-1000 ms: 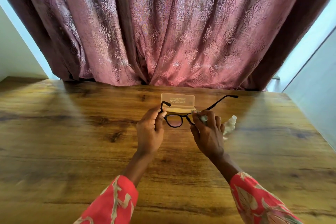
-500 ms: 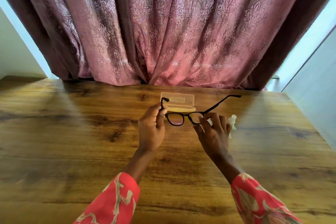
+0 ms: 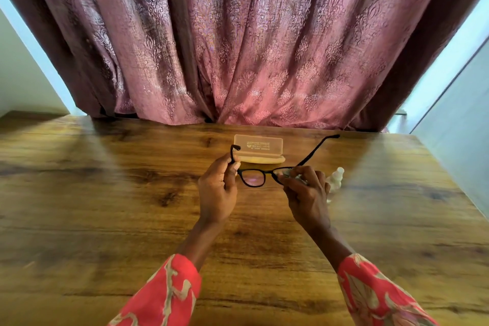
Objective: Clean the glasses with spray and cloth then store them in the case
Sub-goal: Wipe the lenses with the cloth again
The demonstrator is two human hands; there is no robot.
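Black-framed glasses (image 3: 252,178) hang above the wooden table (image 3: 105,206) with both temples unfolded. My left hand (image 3: 217,190) pinches the left temple near its hinge. My right hand (image 3: 304,193) pinches a small pale cloth (image 3: 287,172) over the right lens, which is mostly hidden. Behind the glasses stands an open translucent beige case (image 3: 259,149) with its lid upright. A small clear spray bottle (image 3: 336,177) stands just right of my right hand, partly hidden by it.
A pink patterned curtain (image 3: 238,47) hangs along the table's far edge. A pale wall (image 3: 463,127) borders the table's right side.
My right hand has shifted slightly right and its fingers have moved on the right lens with the cloth. The glasses have tilted a little; the left hand holds steady.
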